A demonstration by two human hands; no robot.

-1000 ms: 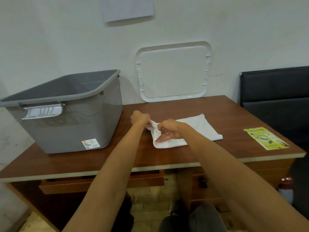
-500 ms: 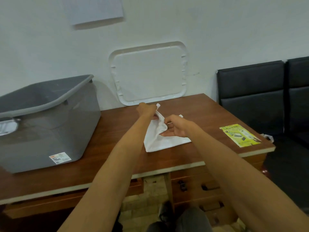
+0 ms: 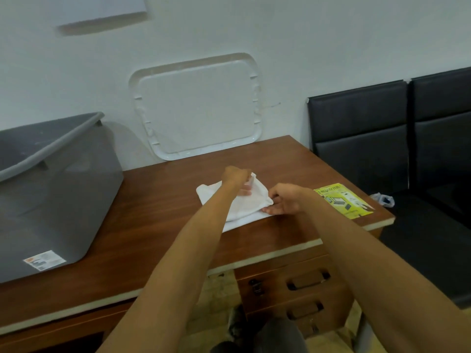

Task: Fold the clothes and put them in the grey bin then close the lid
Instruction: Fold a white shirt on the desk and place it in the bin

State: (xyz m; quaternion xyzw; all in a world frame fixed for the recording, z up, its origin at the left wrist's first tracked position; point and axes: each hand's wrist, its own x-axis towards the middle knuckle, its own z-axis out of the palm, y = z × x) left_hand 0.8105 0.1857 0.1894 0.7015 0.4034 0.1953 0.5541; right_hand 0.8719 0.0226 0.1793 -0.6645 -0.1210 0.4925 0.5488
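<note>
While both arms stretch forward, the left hand [image 3: 235, 175] and right hand [image 3: 285, 200] each pinch the white cloth [image 3: 244, 212].

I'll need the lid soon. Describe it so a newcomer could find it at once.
Start at the brown wooden desk, where the grey bin stands on the left. Right of the bin, at the desk's back edge, the lid leans against the white wall. It is the only white rounded rectangle with a raised rim.
</note>
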